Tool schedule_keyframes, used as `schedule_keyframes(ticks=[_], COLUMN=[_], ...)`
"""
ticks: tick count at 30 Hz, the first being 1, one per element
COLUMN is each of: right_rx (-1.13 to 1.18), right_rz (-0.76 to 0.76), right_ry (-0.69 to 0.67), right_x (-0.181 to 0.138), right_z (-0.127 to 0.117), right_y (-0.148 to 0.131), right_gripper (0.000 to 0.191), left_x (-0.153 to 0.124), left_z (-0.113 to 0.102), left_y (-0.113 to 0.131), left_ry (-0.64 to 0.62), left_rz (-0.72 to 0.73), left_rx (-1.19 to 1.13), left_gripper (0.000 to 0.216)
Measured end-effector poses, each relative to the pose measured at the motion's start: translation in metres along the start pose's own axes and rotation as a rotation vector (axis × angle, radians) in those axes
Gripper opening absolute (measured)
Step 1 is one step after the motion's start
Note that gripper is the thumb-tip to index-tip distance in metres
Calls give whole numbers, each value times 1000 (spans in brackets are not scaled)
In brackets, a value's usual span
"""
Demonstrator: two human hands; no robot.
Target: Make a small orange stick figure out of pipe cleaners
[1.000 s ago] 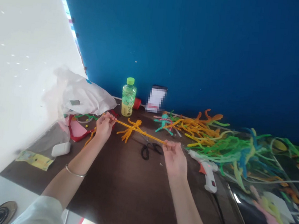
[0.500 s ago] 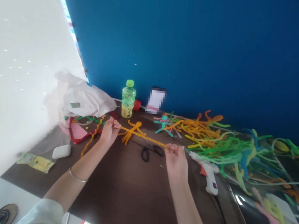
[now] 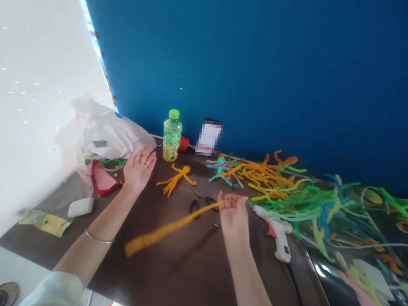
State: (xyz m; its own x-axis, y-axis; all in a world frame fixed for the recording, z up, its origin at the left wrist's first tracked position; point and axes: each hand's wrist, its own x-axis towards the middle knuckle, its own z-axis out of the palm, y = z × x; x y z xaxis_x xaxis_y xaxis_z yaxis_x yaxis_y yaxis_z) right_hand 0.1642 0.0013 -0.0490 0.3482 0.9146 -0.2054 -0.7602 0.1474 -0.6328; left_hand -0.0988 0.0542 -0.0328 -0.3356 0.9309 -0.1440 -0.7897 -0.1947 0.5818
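Observation:
In the head view my right hand (image 3: 234,221) pinches one end of a fuzzy orange pipe cleaner (image 3: 169,229) between thumb and fingers. Its far end swings free towards the lower left, blurred by motion. My left hand (image 3: 139,171) is open, palm up with fingers stretched out, holding nothing. Between the hands, farther back, lies a small orange pipe-cleaner figure (image 3: 178,178) with several limbs. Black-handled scissors (image 3: 196,205) lie behind the held pipe cleaner, partly covered by it. A teal pipe-cleaner figure (image 3: 220,170) is beyond my right hand.
A white glue gun (image 3: 280,237) lies right of my right hand, beside piles of orange and green pipe cleaners (image 3: 293,200). A green-capped bottle (image 3: 171,138) and phone (image 3: 209,136) stand at the back. A plastic bag (image 3: 115,132) and white case (image 3: 81,207) are left.
My left hand has let go of the orange pipe cleaner and opened. That end has swung down towards me, while my right hand keeps its pinch.

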Motion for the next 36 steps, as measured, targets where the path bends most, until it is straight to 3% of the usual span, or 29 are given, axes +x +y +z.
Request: schedule_keyframes(ticks=[3, 6, 8, 11, 14, 18, 23, 26, 29, 33, 36], right_rx=[-11, -39, -65, -96, -110, -231, -486, -738, -983, -1214, -1277], right_rz=[32, 62, 56, 47, 56, 3, -184, -363, -621, -886, -1044], right_ry=[37, 22, -19, -66, -91, -132, -216, -294, -495, -756, -721], right_x=[3, 5, 6, 5, 0, -7, -17, -26, -32, -30, -24], right_z=[-6, -10, -10, -9, -6, 1, 19, 34, 45, 48, 46], right_y=[0, 1, 1, 1, -2, -7, -17, -18, -12, 3, 14], right_gripper=[30, 27, 24, 19, 25, 31, 22, 15, 6, 12, 12], left_x=[2, -2, -7, -16, -20, -21, -35, -48, -55, -56, -55], left_z=[-1, 0, 0, 1, 3, 8, 19, 24, 28, 32, 33], left_y=[10, -1, -18, -46, -66, -73, -74, -79, -84, -87, -89], left_ry=[-36, -138, -266, -331, -366, -362, -442, -458, -460, -516, -540], left_rz=[-6, -20, 75, 380, 421, 436, 256, 168, 81, 135, 228], left_rx=[206, 725, 1054, 1401, 1586, 1523, 1268, 1087, 984, 977, 936], left_gripper=[21, 17, 15, 17, 18, 11, 5, 16, 24, 29, 31])
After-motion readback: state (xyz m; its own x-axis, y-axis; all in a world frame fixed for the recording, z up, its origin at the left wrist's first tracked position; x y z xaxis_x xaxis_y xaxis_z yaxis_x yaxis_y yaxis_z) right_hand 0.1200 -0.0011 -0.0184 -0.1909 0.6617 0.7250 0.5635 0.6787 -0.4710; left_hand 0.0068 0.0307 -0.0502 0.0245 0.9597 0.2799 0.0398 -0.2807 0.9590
